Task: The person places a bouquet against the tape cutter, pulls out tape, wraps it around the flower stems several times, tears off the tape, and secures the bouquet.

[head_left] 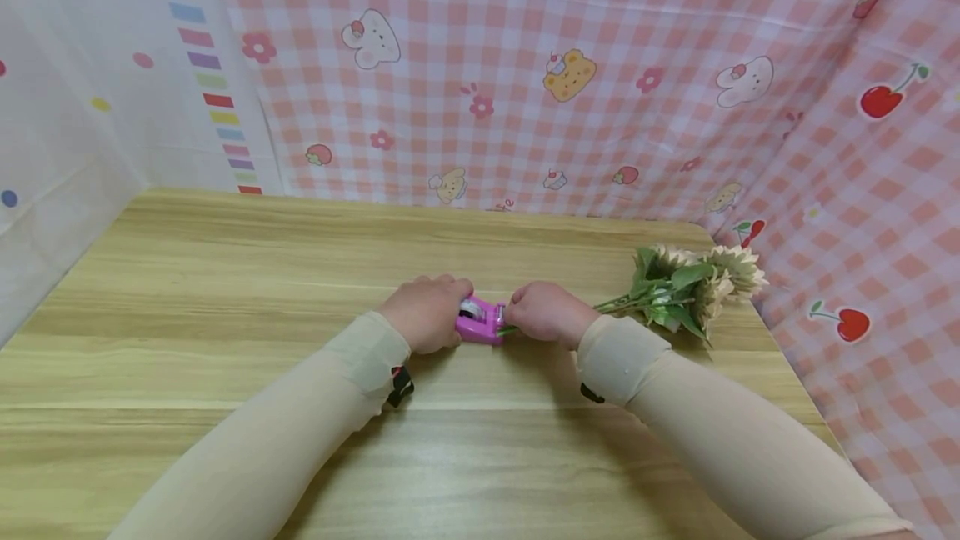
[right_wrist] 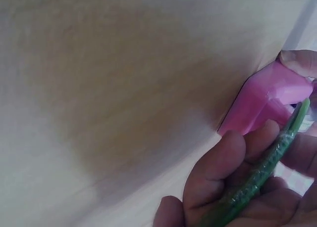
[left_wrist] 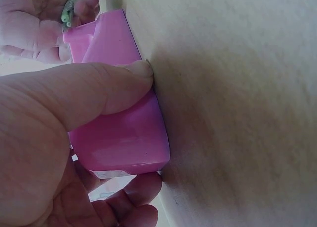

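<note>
My left hand (head_left: 427, 313) grips a pink tape dispenser (head_left: 478, 332) standing on the table, with the thumb (left_wrist: 111, 86) along its near side and the other fingers on the far side. A roll of clear tape shows in its top. At the dispenser's cutter end, my right hand (head_left: 549, 311) curls its fingers around green flower stems (right_wrist: 257, 180). Shiny clear tape wraps these stems, and their cut ends come out beside the dispenser. Cream artificial flowers (head_left: 712, 286) with green leaves lie to the right, at the other end of the stems.
The wooden table (head_left: 225, 290) has a back edge against a pink checked cloth (head_left: 487, 48). More checked cloth hangs along the right edge, and a white cloth (head_left: 67, 90) with dots hangs at the left. Both forearms reach in from the front.
</note>
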Motion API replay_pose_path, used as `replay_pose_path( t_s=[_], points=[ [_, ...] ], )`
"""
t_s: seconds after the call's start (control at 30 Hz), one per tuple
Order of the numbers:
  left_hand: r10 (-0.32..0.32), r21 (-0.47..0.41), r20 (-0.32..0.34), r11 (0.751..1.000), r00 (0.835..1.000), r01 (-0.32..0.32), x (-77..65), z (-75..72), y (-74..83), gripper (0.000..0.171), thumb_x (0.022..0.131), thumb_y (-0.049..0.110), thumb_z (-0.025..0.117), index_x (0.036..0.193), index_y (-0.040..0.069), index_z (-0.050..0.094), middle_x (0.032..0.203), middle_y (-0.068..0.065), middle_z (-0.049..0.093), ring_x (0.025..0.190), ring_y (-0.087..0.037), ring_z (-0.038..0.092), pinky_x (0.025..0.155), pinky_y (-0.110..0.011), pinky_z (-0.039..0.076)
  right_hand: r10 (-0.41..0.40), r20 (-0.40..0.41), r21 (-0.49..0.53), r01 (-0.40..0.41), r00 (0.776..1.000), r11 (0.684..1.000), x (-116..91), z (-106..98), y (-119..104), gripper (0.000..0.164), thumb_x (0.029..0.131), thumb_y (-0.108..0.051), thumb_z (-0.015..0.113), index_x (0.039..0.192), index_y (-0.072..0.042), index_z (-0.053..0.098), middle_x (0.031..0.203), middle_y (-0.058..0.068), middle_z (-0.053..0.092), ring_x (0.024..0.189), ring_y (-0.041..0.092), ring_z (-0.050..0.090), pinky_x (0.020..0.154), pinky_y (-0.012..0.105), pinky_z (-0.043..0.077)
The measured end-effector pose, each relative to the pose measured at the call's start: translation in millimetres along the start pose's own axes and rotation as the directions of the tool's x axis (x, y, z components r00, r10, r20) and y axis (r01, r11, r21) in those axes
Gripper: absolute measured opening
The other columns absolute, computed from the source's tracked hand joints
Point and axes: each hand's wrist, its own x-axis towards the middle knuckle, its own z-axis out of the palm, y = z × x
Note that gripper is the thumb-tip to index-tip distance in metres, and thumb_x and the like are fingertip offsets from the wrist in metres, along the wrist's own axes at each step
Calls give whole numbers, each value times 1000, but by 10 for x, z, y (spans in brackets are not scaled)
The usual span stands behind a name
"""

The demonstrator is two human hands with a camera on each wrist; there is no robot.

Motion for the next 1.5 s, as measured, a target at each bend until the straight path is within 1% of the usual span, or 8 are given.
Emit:
replay_pose_path(
  t_s=[0.4,0.57,0.67,0.9,1.17,1.27,1.33,1.5],
  points=[
    [0,3,-10,1000,1000,0,-19,-21,13,68,91,29,83,150,15,53,145,-11,62,124,-35,63,108,-51,54,-48,-18,-71,47,999,996,-41,12,132,24,104,-24,59,87,-11,70,74,0,59,70,15,54,66,27,46],
    [3,5,-4,1000,1000,-3,-20,-26,21,68,91,29,82,151,14,52,147,-11,61,127,-37,62,111,-52,52,-39,-36,-35,38,999,999,-28,21,162,26,104,-24,61,84,-9,69,69,-1,55,65,14,50,60,26,43],
    [-2,4,-3,1000,1000,2,-14,-24,23,68,91,29,82,151,14,53,147,-11,61,127,-37,62,111,-52,52,-19,-50,2,19,999,1000,-29,32,168,23,103,-25,64,89,-9,71,74,0,60,68,14,53,60,26,44],
    [-6,6,0,1000,1000,6,-6,-11,20,70,91,29,82,152,15,51,148,-10,61,128,-36,62,112,-51,51,-22,-92,59,28,996,998,-50,54,200,22,100,-27,72,107,-7,68,99,6,69,89,18,61,76,29,53],
    [-14,-4,9,1000,1000,14,18,11,4,71,91,28,82,153,15,51,151,-11,59,131,-38,60,114,-53,49,-42,-89,56,48,995,997,-108,74,214,15,105,-21,63,109,-8,67,104,7,70,93,20,62,86,35,55],
    [-12,-5,7,1000,1000,12,11,11,10,71,91,28,82,153,14,51,152,-11,58,132,-38,60,115,-53,48,-53,-120,-8,53,991,999,-178,30,234,15,107,-19,59,111,-8,68,105,8,70,91,21,62,84,37,55],
    [-11,-8,5,1000,1000,11,2,10,15,71,91,28,82,153,14,51,152,-11,58,132,-38,60,115,-54,48,-75,-145,-107,60,987,992,-241,-12,270,17,106,-19,59,113,-7,69,109,9,73,96,23,65,88,40,56],
    [-6,-12,1,1000,1000,6,8,27,3,71,91,28,82,153,14,51,151,-11,59,131,-38,60,115,-54,48,-87,-126,-335,40,988,941,-380,-107,395,26,101,-11,56,121,-6,71,119,12,76,106,25,69,97,45,57]
  ],
)
